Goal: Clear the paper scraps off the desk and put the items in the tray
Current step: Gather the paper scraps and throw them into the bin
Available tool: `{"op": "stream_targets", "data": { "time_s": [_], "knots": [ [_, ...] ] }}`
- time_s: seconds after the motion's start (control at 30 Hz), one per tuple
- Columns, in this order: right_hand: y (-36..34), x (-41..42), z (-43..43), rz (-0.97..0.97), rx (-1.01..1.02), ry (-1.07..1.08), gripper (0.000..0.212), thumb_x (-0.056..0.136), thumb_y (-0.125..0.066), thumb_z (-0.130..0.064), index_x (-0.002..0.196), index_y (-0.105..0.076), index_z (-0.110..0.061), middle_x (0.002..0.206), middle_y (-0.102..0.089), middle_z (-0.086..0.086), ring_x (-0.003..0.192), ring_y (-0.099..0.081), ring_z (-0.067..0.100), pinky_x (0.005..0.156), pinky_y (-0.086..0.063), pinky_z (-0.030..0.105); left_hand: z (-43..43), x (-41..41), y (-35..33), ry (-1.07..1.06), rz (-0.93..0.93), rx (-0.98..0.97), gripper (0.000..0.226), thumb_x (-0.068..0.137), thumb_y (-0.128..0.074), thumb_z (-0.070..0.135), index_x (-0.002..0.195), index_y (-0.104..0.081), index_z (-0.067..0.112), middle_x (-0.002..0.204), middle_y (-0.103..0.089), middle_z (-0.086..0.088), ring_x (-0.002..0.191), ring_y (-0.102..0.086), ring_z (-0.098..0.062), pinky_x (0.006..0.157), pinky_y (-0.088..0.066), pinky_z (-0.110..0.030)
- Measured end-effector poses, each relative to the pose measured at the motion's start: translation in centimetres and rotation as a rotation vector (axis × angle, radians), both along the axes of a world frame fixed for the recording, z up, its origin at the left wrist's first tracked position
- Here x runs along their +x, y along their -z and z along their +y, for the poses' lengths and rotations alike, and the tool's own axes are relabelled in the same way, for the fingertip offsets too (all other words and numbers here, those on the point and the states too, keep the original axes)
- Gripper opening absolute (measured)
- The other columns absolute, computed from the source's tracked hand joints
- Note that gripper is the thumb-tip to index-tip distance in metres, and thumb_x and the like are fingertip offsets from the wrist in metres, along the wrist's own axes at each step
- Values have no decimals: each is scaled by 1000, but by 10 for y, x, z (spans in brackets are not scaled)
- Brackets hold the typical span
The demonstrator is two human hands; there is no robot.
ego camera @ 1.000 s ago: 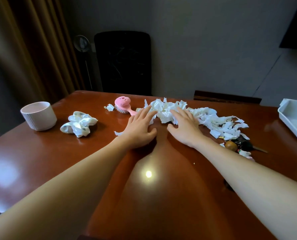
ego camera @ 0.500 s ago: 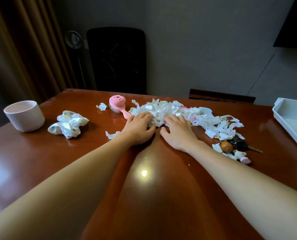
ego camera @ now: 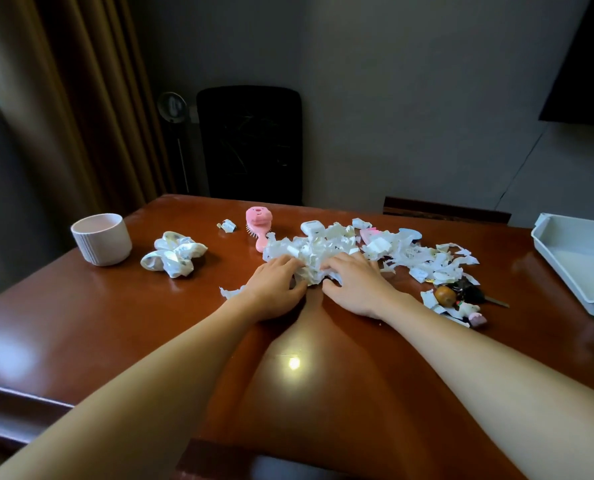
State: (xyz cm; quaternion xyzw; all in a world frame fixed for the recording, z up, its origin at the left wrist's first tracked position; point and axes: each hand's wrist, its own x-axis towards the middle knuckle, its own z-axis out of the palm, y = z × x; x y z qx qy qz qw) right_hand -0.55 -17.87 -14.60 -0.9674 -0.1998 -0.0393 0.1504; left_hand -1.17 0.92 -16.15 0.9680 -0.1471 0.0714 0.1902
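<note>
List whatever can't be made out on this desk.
1. Tray: head view, right part cut off by the frame edge.
2. Left hand and right hand: head view, fingertips buried in the scraps, so the grip is unclear.
3. Pink item: head view, mostly covered by scraps.
4. Trinkets beside the right wrist: head view, too small and dim to identify.

One cup, one scrunchie, one pink brush, one tray, one scrap heap, perhaps three trinkets
</note>
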Motion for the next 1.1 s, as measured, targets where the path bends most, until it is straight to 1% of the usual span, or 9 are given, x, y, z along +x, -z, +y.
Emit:
{"op": "stream_targets", "data": {
  "time_s": [0.17,0.33,0.4,0.5,0.6,0.73,0.83,0.93,1.1],
  "knots": [
    [-6,-11,12,-43,7,-21,39,95,-45,-38,133,-51,-31,144,-45,-9,135,-30,20,111,-19,42,17,-21,-3,-33,-28,66,46,97,-45,38,141,-43,24,144,-41,1,133,-39,-21,113,-22,-39],
    [-11,-3,16,-145,55,33,40,92,-45,-40,131,-52,-31,147,-42,-10,140,-23,15,115,-9,43,22,-27,-3,-97,-83,75,58,97,-45,40,150,-26,25,161,-11,-5,145,-19,-30,117,-13,-43],
    [-7,3,14,-122,21,77,50,94,-41,-45,142,-41,-32,157,-29,-5,147,-10,18,118,-3,47,21,-24,-3,-111,-93,63,64,96,-45,44,152,-20,25,163,-3,-7,149,-9,-30,119,-8,-44],
    [2,14,8,16,-79,163,70,94,-28,-65,156,-8,-40,166,8,0,149,21,23,116,10,55,21,-13,-1,-108,-119,28,74,92,-43,56,153,-17,25,163,-4,-7,149,-7,-28,119,-7,-45],
    [13,24,4,79,-87,215,80,87,-21,-79,155,4,-44,164,16,1,147,27,26,115,13,60,18,-3,7,-109,-90,38,80,85,-30,68,154,-15,30,163,-7,-5,149,-9,-26,119,-6,-49],
    [24,31,7,39,-147,169,75,90,-24,-71,156,-5,-39,166,2,2,152,9,26,118,3,60,20,3,15,-99,-78,50,74,87,-28,69,150,-24,33,158,-22,-1,142,-26,-26,115,-11,-47],
    [23,31,8,-28,-114,129,64,95,-28,-62,152,-27,-32,162,-21,-1,149,-11,23,118,-9,53,20,4,16,-111,-107,46,63,90,-34,62,145,-34,31,150,-34,1,137,-30,-23,114,-15,-43],
    [23,24,8,-147,-51,108,55,98,-35,-54,144,-43,-25,149,-41,-4,138,-32,21,113,-23,43,20,2,17,-150,-132,50,53,93,-41,56,140,-42,31,141,-41,0,130,-32,-22,110,-22,-40],
    [20,11,12,-235,-124,52,47,101,-38,-44,139,-47,-19,140,-48,1,126,-41,25,105,-32,40,21,-12,13,-195,-224,50,44,92,-48,49,128,-53,25,123,-50,-1,109,-43,-20,95,-35,-34]
  ]
}}
